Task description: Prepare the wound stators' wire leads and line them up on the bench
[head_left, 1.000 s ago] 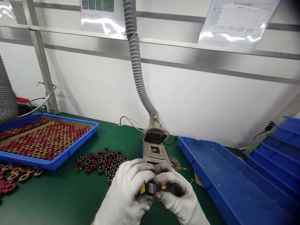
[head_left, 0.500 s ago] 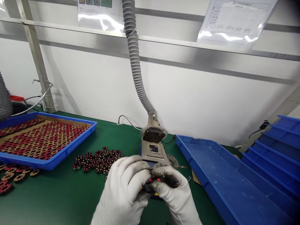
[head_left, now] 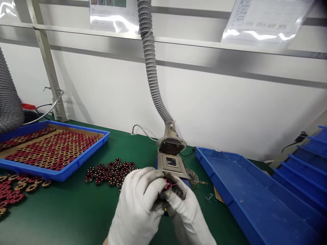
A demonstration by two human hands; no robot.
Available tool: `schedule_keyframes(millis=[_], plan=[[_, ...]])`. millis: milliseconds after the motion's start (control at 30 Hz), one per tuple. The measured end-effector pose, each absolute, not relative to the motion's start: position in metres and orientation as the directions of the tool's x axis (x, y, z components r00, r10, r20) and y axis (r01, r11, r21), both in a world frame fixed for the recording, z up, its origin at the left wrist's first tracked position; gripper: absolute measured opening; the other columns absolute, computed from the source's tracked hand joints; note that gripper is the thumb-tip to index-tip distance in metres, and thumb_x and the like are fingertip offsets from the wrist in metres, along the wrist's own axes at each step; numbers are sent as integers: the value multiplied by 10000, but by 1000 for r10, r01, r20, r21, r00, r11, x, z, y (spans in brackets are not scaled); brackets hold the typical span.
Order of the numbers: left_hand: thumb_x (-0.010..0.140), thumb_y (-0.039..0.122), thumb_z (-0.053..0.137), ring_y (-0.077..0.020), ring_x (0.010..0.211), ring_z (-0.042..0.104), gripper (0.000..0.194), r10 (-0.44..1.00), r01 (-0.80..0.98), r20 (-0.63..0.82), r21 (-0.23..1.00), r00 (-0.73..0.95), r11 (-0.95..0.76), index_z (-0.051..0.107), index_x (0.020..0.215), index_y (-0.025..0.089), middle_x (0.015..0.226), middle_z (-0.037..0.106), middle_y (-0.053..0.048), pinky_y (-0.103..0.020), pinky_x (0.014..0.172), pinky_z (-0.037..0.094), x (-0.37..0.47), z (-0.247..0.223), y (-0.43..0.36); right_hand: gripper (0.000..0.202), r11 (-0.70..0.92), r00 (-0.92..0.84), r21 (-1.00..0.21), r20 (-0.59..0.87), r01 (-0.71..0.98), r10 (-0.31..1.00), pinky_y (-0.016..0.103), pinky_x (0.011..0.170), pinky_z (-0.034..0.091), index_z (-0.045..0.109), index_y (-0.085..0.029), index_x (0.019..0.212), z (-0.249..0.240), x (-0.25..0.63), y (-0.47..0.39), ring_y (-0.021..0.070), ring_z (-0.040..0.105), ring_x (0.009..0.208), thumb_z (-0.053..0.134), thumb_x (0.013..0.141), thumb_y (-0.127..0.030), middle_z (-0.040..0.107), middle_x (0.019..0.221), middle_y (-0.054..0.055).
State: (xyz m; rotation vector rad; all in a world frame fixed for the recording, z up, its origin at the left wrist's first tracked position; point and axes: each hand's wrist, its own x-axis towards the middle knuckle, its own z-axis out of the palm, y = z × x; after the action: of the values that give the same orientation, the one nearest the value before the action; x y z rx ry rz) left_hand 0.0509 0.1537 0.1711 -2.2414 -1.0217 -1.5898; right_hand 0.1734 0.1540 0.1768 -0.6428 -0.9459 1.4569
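Both of my hands wear white gloves with blackened fingertips. My left hand (head_left: 139,206) is closed around a small round motor stator (head_left: 168,185) with red windings and a dark rim. My right hand (head_left: 188,208) has its fingers and thumb closed at the stator's right side, and a thin red wire sticks out there. Much of the stator is hidden by the gloves. Just beyond my hands stands a solder pot (head_left: 163,165) with a metal top and a small square opening. Left of my hands, several similar stators in dark rings (head_left: 112,173) sit in a group.
A blue tray (head_left: 61,175) holds many red and tan stators, with more loose ones (head_left: 15,190) before it. At right are a long blue tray (head_left: 230,200) and stacked blue trays (head_left: 304,173). A grey hose (head_left: 150,64) drops to a fume hood (head_left: 171,141) behind the pot.
My hands have turned the stator so that its red face shows more, and my right fingers have shifted up along its side. The whole view has moved slightly left.
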Motion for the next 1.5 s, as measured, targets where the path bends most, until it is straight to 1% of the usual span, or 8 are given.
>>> schedule_keyframes(millis=[167, 433, 733, 833, 967, 1067, 1300, 1500], plan=[[771, 98, 555, -160, 977, 519, 382, 546, 401, 790, 420, 279, -814, 491, 1126, 224, 1106, 549, -33, -285, 856, 434, 41, 167, 161, 244, -104, -202, -704, 56, -702, 978, 332, 816, 478, 674, -238, 879, 178, 171, 149, 177, 635, 839, 744, 646, -255, 694, 868, 26], [746, 131, 602, -188, 1017, 540, 296, 698, 243, 679, 654, 228, -716, 590, 1024, 231, 1110, 580, -41, -304, 909, 454, 39, 174, 161, 288, -105, -148, -702, 1, -704, 989, 307, 803, 484, 665, -230, 928, 179, 172, 149, 157, 643, 813, 744, 651, -206, 690, 926, 35], [810, 160, 478, -187, 943, 575, 179, 666, 188, 725, 639, 175, -746, 636, 882, 202, 928, 648, -52, -300, 854, 470, 36, 174, 165, 331, -106, -150, -711, -2, -696, 989, 272, 795, 490, 667, -211, 894, 167, 167, 158, 160, 645, 837, 784, 584, -189, 699, 931, 41], [842, 217, 454, -177, 880, 594, 182, 764, 71, 645, 762, 17, -644, 615, 761, 189, 797, 650, -37, -251, 781, 487, 33, 176, 164, 368, -140, -176, -711, -23, -689, 984, 282, 754, 511, 674, -197, 873, 163, 167, 158, 174, 654, 813, 811, 532, -192, 707, 902, 51], [811, 226, 523, -165, 881, 607, 143, 884, -28, 468, 883, 7, -468, 623, 905, 188, 941, 654, -41, -217, 775, 494, 30, 183, 160, 325, -156, -181, -710, -41, -686, 983, 302, 771, 510, 662, -197, 920, 167, 167, 153, 174, 649, 831, 766, 613, -207, 690, 951, 56], [686, 107, 564, -180, 843, 616, 213, 863, -22, 485, 873, 142, -488, 665, 862, 171, 938, 656, -54, -216, 724, 509, 33, 186, 161, 312, -139, -193, -691, 0, -709, 981, 291, 790, 497, 657, -220, 937, 172, 163, 149, 159, 639, 844, 749, 640, -202, 685, 969, 44], [717, 56, 516, -156, 869, 605, 214, 826, -18, 558, 828, -84, -561, 662, 775, 200, 903, 655, -22, -209, 767, 501, 30, 183, 162, 276, -307, -394, -568, 35, -764, 918, 329, 746, 503, 667, -213, 934, 167, 167, 149, 170, 651, 778, 710, 685, -324, 708, 885, 42], [654, 73, 697, -204, 1001, 555, 435, 686, 199, 684, 657, 249, -727, 593, 1038, 249, 1079, 599, -47, -330, 903, 470, 28, 185, 158, 238, -388, -468, -468, 65, -794, 881, 174, 596, 479, 677, -215, 851, 168, 164, 152, 82, 602, 699, 711, 673, -370, 689, 935, 24]])
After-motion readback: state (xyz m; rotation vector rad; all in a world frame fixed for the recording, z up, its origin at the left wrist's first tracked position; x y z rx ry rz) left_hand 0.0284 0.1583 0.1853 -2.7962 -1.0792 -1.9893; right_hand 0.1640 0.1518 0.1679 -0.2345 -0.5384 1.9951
